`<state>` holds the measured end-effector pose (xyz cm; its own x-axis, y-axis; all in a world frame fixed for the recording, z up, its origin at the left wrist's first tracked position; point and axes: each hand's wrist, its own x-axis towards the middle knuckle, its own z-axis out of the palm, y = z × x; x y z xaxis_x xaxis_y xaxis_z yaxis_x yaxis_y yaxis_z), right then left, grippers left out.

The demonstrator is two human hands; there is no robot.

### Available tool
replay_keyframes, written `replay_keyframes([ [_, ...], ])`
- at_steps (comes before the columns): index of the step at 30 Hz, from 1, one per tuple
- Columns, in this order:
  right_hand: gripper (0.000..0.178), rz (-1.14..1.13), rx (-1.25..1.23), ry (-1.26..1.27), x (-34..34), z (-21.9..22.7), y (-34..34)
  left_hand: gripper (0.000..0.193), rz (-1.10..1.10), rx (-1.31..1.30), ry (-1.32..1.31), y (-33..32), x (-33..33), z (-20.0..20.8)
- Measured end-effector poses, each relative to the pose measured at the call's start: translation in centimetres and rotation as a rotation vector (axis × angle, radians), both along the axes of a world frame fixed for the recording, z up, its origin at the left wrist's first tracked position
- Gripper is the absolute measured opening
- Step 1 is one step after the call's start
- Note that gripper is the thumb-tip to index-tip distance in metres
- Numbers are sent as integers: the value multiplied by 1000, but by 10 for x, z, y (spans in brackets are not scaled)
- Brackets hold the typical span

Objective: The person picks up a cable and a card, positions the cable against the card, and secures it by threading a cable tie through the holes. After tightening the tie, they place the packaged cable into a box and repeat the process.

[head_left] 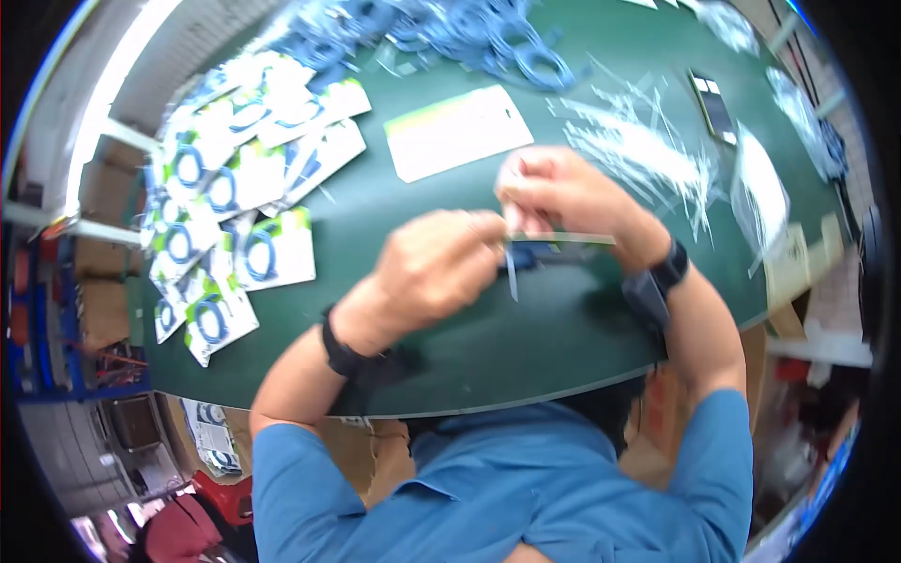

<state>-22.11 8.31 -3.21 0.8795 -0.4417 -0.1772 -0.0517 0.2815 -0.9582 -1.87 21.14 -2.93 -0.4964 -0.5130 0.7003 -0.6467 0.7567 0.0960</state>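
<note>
Backing card (561, 238), held edge-on above the green tabletop (526, 347) by 2 hands, left hand (436, 267) and right hand (554, 192) both pinched shut on it: best kept level and gripped firmly.

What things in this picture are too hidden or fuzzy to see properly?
- Head view: the thin flat card with a blue piece, pinched by the left hand and right hand, is motion-blurred and partly covered by fingers.
- Head view: the pile of blue coiled cables is blurred and cut off by the top edge.
- Head view: the heap of clear plastic strips is too fine to count.
</note>
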Motion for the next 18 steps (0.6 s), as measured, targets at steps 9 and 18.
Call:
replay_keyframes([
  [9,18,122,-155,47,-2,-2,5,17,-12,-22,-27,8,-3,-1],
  [18,9,69,-37,132,-2,3,4,14,6,-50,-21,7,-3,-3],
])
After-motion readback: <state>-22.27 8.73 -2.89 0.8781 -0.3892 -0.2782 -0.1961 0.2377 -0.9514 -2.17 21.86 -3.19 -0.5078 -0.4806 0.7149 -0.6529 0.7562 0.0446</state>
